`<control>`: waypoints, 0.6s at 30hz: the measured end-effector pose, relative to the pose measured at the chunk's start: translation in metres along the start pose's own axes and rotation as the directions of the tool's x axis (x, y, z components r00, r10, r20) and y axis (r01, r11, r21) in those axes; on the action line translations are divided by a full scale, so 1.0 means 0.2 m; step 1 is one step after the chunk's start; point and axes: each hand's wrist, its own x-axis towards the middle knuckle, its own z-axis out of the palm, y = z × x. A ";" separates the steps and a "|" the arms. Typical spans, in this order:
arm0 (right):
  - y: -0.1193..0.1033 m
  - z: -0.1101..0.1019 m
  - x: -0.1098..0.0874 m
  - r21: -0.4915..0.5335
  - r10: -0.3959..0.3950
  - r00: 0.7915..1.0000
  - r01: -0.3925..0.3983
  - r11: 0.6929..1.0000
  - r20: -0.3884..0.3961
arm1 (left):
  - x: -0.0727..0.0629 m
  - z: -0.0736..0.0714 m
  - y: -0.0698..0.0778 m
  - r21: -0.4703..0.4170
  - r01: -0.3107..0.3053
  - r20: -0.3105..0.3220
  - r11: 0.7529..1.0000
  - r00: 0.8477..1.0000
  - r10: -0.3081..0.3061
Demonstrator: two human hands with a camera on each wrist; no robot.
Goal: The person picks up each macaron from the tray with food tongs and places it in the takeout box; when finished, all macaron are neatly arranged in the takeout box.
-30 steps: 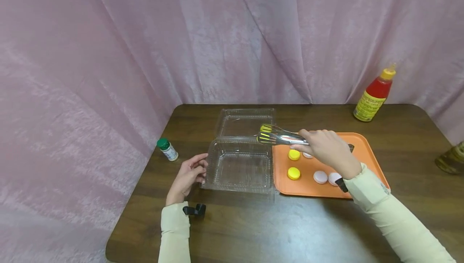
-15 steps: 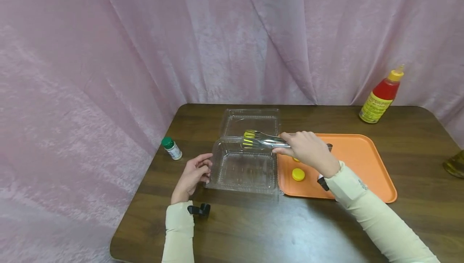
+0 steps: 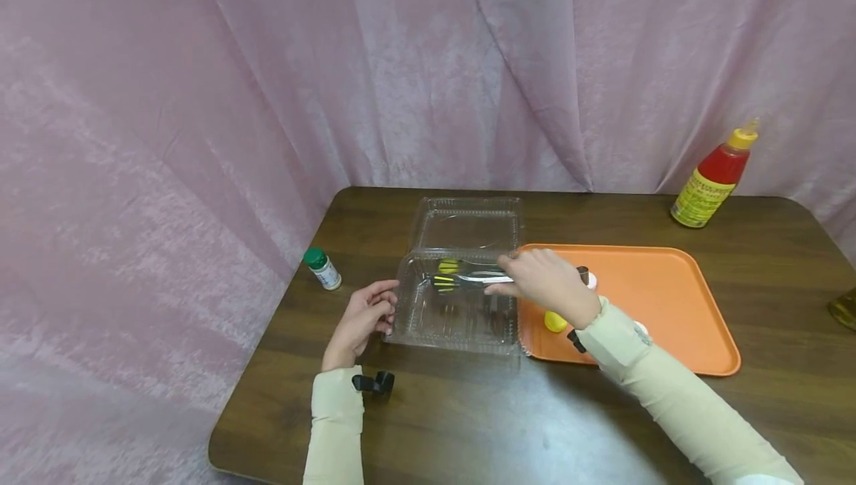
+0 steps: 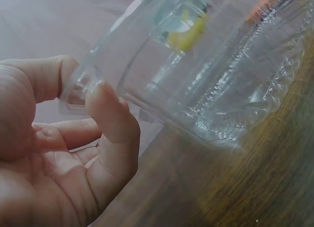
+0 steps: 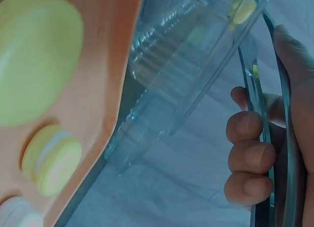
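Observation:
My right hand [image 3: 551, 284] grips metal tongs [image 5: 262, 119], their slotted tips pinching a yellow macaron [image 3: 448, 267] inside the base of a clear plastic clamshell container [image 3: 448, 342]. In the left wrist view this macaron [image 4: 186, 36] shows through the container wall. On the container's left edge, my left hand [image 3: 360, 321] pinches the rim between thumb and finger. The container's lid [image 3: 471, 226] lies folded back behind the base. Right beside it is an orange tray [image 3: 658, 299], where another yellow macaron [image 3: 555, 321] and pale ones sit, partly hidden by my right arm.
A small green-capped seasoning jar [image 3: 324, 269] stands left of the container. At the back right is a red squeeze bottle [image 3: 710, 182] with a yellow cap, and another bottle [image 3: 845, 308] is cut off at the right edge. A pink curtain [image 3: 428, 69] hangs behind the table.
My right hand has moved left and down with the tongs, carrying the yellow macaron from above the tray's edge into the container. My left hand stays at the container's rim. The head view has shifted slightly.

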 end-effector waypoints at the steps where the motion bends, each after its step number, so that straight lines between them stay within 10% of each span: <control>1: 0.00 0.00 0.01 -0.006 -0.003 1.000 0.003 1.000 0.001 | 0.00 0.00 0.00 -0.004 0.002 -0.006 1.000 1.000 -0.002; 18: -0.06 0.09 0.13 -0.095 -0.053 0.998 0.056 0.994 0.040 | 0.00 0.01 0.00 -0.004 -0.002 -0.027 1.000 1.000 0.002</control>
